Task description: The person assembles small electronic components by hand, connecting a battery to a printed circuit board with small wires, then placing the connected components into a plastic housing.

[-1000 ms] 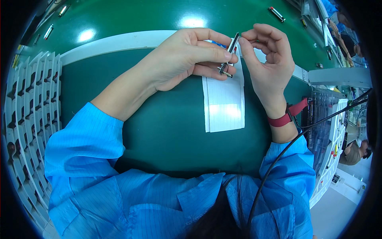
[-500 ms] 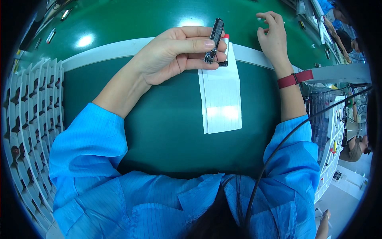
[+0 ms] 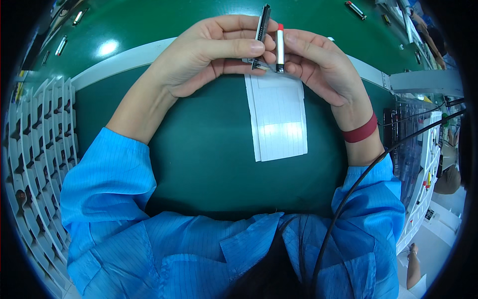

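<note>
My left hand (image 3: 206,52) pinches a narrow black electronic part (image 3: 263,25) between thumb and fingers, tilted nearly upright. Fine metal-looking bits show at its lower end. Close beside it, the thumb and fingers of my right hand (image 3: 323,62) close on a slim white stick-shaped piece (image 3: 280,47) with a red top and a dark lower end. The two pieces stand side by side with a small gap; whether anything joins them, I cannot tell. Under them, white paper sheets (image 3: 279,119) lie on the green mat (image 3: 214,149).
White slotted racks (image 3: 45,149) stand at the left, and another white rack (image 3: 423,184) at the right. Small slim parts (image 3: 61,46) and a red-tipped piece (image 3: 355,10) lie on the far green surface. A black cable (image 3: 368,174) crosses over my right arm.
My right hand has come leftward from the far right and taken hold of the red-topped white piece beside my left hand. My left hand has shifted slightly left and away, still holding the black part.
</note>
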A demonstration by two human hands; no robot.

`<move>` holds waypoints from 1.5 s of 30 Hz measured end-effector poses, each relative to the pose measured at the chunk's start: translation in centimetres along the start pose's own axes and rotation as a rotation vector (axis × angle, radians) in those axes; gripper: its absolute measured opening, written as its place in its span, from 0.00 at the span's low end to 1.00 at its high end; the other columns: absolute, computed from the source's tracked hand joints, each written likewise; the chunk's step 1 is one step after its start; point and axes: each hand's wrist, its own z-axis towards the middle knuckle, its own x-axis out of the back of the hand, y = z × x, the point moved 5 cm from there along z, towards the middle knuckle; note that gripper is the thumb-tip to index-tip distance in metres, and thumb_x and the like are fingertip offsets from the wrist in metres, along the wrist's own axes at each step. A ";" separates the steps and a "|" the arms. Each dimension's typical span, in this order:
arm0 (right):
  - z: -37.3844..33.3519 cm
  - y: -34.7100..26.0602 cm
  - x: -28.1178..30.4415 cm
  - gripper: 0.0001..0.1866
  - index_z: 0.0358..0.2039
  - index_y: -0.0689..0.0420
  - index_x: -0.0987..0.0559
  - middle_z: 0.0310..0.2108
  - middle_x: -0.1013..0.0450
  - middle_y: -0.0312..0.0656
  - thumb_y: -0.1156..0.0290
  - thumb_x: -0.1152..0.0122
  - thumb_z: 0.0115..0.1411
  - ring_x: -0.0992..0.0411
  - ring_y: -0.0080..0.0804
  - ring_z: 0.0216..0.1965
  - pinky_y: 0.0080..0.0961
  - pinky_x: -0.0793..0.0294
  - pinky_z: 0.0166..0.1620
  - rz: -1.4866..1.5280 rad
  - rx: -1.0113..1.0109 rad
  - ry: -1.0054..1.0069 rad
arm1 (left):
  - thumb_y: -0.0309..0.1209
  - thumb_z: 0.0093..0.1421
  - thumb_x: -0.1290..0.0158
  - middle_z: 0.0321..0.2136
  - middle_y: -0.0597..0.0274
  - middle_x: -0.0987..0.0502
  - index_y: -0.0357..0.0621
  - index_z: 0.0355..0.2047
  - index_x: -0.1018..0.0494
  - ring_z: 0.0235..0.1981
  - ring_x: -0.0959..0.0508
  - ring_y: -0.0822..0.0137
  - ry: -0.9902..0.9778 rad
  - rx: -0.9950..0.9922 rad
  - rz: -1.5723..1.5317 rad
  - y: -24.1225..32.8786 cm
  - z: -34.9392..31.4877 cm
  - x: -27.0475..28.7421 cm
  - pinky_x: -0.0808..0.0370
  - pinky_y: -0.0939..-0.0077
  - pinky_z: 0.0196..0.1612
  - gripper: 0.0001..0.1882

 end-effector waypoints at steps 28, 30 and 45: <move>-0.9 -2.2 -0.8 0.17 0.32 0.66 0.29 0.26 0.29 0.40 0.72 0.33 0.45 0.29 0.20 0.27 0.12 0.27 0.32 -0.555 0.507 0.336 | 0.22 0.53 0.47 0.36 0.53 0.25 0.36 0.51 0.38 0.35 0.23 0.69 0.267 -0.087 0.271 -0.9 -0.5 -0.9 0.24 0.77 0.38 0.24; -1.0 -2.3 -1.0 0.15 0.32 0.65 0.29 0.27 0.28 0.40 0.75 0.34 0.45 0.29 0.20 0.28 0.12 0.28 0.33 -0.596 0.502 0.331 | 0.22 0.53 0.47 0.36 0.53 0.24 0.35 0.51 0.38 0.35 0.23 0.69 0.269 -0.098 0.280 -0.9 -0.7 -1.0 0.24 0.77 0.39 0.24; -1.1 -2.3 -1.4 0.15 0.27 0.64 0.31 0.24 0.30 0.39 0.74 0.32 0.43 0.30 0.18 0.26 0.11 0.28 0.31 -0.565 0.539 0.346 | 0.23 0.53 0.48 0.36 0.52 0.25 0.33 0.51 0.38 0.36 0.23 0.68 0.265 -0.121 0.289 -0.9 -0.7 -1.2 0.24 0.76 0.39 0.24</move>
